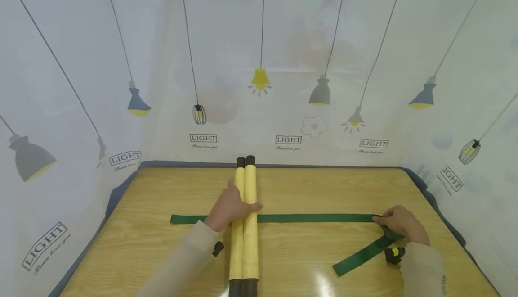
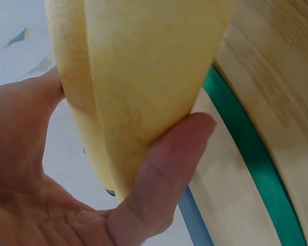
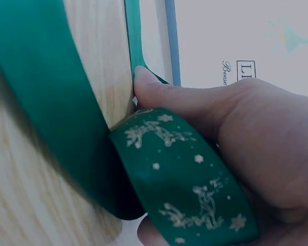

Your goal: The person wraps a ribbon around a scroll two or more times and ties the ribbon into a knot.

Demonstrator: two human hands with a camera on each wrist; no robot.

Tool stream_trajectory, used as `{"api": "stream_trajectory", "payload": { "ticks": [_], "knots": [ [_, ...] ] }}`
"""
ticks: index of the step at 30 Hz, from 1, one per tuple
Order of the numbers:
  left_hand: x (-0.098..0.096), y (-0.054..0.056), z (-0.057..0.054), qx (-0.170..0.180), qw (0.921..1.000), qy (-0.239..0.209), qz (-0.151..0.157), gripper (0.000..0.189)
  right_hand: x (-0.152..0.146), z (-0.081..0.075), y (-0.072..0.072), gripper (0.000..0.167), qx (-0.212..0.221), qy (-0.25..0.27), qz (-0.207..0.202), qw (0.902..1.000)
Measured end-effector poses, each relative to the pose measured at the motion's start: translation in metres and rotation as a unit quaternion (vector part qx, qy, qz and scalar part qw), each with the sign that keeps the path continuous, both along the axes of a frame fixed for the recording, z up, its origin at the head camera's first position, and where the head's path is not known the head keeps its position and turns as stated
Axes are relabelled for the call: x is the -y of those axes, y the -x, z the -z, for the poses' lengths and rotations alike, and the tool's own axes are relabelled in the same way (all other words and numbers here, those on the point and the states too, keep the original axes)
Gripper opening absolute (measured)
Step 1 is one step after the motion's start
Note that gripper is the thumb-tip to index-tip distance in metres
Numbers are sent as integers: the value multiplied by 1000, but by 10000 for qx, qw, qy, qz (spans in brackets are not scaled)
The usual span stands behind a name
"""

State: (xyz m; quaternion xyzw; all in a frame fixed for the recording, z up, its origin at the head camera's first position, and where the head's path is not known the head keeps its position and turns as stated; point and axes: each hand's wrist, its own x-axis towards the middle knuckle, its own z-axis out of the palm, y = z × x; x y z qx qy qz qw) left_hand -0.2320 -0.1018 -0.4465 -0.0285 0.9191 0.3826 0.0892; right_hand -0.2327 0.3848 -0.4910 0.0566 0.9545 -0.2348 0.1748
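Gripping two long pale-yellow tubes with dark ends (image 1: 250,243), the left hand (image 1: 228,206) spans both, thumb over one side; well apart, the right hand (image 1: 401,223) pinches a glossy green ribbon printed with pale reindeer and snowflakes (image 1: 315,218). We see this ribbon crossing the light-brown wooden table (image 1: 141,252) beneath the tubes, its right-hand stretch folded back. We judge it light, limp and slick, best pinched flat near its edges; the tubes seem fairly stiff, safest held around both. Hidden from us are most left fingers and the ribbon under the tubes; the near tube ends are cut off, and we cannot identify the small black object (image 1: 217,248) near the left sleeve (image 1: 182,256).
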Motion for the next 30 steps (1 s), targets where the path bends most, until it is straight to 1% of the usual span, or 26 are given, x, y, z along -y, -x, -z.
{"api": "stream_trajectory", "payload": {
  "ticks": [5,10,13,17,22,25,30],
  "knots": [
    [-20,-2,5,12,10000,35,39,125,0,-1,0,70,13,-107,-106,9999],
    [-36,-3,10,-78,9999,1,106,126,1,-3,-2,66,-28,-212,-205,9996],
    [-45,-3,14,-173,9998,9,121,123,2,-4,-1,64,-54,-227,-273,9994],
    [-56,-1,20,-229,9995,134,153,120,3,-5,1,61,-87,-257,-422,9987],
    [-69,1,29,-267,9986,414,182,124,3,-5,2,54,-99,-249,-519,9983],
    [-77,0,31,-298,9981,499,183,122,3,-5,2,49,-103,-231,-530,9983],
    [-86,-3,33,-251,9980,563,127,113,5,-4,2,41,-158,-201,-557,9981]
  ]
}}
